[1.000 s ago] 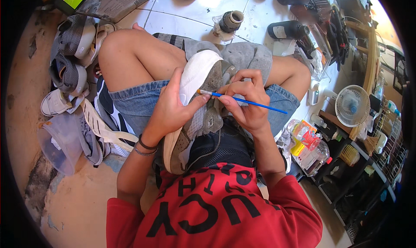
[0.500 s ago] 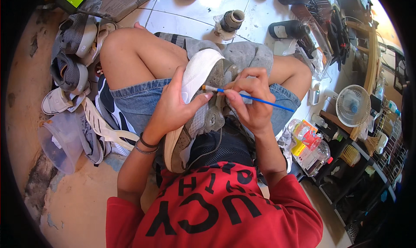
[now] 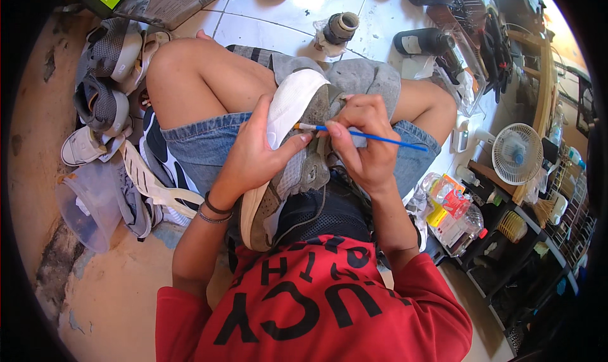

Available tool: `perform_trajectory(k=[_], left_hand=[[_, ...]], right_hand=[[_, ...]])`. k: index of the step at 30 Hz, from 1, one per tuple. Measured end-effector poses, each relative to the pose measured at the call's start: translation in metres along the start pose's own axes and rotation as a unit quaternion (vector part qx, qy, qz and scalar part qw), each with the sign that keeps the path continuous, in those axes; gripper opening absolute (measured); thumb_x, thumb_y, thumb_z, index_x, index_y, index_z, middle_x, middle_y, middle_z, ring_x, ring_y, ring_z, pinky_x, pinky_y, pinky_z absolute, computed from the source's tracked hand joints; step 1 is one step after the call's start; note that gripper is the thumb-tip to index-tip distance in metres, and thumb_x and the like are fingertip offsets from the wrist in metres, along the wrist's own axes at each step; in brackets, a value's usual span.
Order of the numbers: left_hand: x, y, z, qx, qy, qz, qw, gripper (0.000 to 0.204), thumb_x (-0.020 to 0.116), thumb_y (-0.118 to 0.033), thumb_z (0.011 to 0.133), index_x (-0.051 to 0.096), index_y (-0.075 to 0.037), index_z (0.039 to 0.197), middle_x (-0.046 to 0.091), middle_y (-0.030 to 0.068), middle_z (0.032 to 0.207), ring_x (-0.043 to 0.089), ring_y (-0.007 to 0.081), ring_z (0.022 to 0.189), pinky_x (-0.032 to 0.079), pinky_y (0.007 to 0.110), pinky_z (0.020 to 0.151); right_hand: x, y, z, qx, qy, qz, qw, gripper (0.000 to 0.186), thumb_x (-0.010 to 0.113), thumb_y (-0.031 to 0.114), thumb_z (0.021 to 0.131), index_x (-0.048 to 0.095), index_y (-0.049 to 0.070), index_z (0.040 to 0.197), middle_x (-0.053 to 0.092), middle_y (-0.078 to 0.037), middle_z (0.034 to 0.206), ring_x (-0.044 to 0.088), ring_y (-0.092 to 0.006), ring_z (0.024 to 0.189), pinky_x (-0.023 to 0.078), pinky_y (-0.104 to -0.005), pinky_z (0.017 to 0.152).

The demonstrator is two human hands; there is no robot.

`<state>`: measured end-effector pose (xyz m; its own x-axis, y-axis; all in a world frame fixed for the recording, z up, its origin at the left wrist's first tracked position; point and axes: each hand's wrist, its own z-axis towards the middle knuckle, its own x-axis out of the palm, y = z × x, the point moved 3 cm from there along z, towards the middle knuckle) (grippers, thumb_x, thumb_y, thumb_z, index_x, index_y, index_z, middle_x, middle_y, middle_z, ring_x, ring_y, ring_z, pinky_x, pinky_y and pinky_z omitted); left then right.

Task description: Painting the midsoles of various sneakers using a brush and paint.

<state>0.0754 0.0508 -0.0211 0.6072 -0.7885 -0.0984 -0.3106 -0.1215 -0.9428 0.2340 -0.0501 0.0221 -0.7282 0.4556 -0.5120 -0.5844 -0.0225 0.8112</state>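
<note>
Head view, half-curled left hand (image 3: 258, 148) holding a grey-brown cloth shoe with a white edge (image 3: 310, 171), right hand (image 3: 364, 145) pinching a thin blue paintbrush (image 3: 406, 145), fingers nearly closed.

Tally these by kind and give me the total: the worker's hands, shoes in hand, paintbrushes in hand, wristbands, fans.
Hands: 2, left hand and right hand
Shoes in hand: 1, a grey and white shoe
Paintbrushes in hand: 1, a blue-handled paintbrush
Wristbands: 2, a black band and a grey bracelet
Fans: 1, a white fan
Total: 7
</note>
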Motion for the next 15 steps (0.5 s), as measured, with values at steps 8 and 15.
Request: perform_trajectory(k=[8,15], left_hand=[[-0.0014,-0.0028,0.0002,-0.018,0.014,0.0,1.0,0.061,0.078,-0.021,0.084,0.047,0.003,0.131,0.065,0.0216,0.113,0.063,0.0294,0.108,0.049,0.038,0.093],[-0.0008,-0.004,-0.0011,-0.035,0.023,-0.011,0.999,0.061,0.077,-0.017,0.085,0.047,0.003,0.135,0.064,0.0171,0.118,0.06,0.0205,0.11,0.046,0.035,0.097]], right_hand=[[-0.0008,-0.001,0.0049,0.035,-0.024,-0.001,0.999,0.015,0.078,0.008,0.082,0.066,0.003,0.088,0.063,-0.008,0.081,0.059,-0.025,0.08,0.049,-0.0343,0.067],[-0.0026,0.0058,0.0043,0.009,-0.037,-0.048,0.998,0.016,0.079,0.007,0.078,0.067,0.005,0.087,0.062,-0.008,0.079,0.058,-0.0252,0.081,0.045,-0.0362,0.069]])
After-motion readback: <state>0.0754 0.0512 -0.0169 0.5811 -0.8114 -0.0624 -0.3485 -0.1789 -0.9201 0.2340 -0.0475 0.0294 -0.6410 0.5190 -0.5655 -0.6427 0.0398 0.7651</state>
